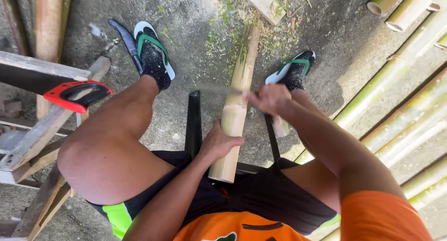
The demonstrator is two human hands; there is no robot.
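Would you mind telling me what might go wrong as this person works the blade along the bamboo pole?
1. The left hand grips the pole just below the blurred blade in the right hand; a slip might cut it.
2. Bare thighs flank the pole, so a glancing blade could reach them.
3. The feet wear only open sandals near the pole's far end, poorly shielded from a slipping pole.

Outdoor bamboo-working yard, rough and informal; bare concrete floor [186,17] strewn with green shavings [223,31] at the far middle; long bamboo poles [400,96] stacked along the right; weathered timber frame [32,143] at the left with a red-and-black handsaw [77,94] resting on it; cut plank [263,3] lying far off.
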